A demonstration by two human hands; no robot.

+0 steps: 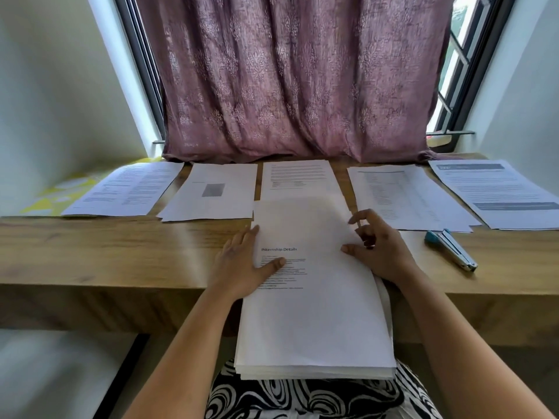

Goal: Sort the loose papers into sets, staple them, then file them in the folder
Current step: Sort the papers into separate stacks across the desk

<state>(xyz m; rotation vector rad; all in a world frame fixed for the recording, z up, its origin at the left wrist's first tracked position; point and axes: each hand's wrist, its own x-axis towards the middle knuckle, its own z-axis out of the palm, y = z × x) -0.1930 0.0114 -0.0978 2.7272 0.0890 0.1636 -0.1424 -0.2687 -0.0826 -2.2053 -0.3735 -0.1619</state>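
Observation:
A thick stack of loose white papers [314, 322] hangs over the desk's front edge onto my lap; its top sheet reads "INternship Details". My left hand [242, 264] holds the stack's left edge, thumb pressed on the top sheet. My right hand [378, 249] grips the right edge, fingers curled around the upper sheets. Along the back of the desk lie several separate paper sets: far left set [127, 189], one with a grey picture [211, 192], a middle set [298, 176], a table-like list [402, 198], and one with blue headers [499, 192]. A blue and silver stapler [450, 249] lies right of my right hand.
The wooden desk [106, 252] stands against a window covered by a mauve curtain [296, 77]. A yellow patterned cloth [57, 195] lies at the far left. White walls flank both sides. No folder is in view.

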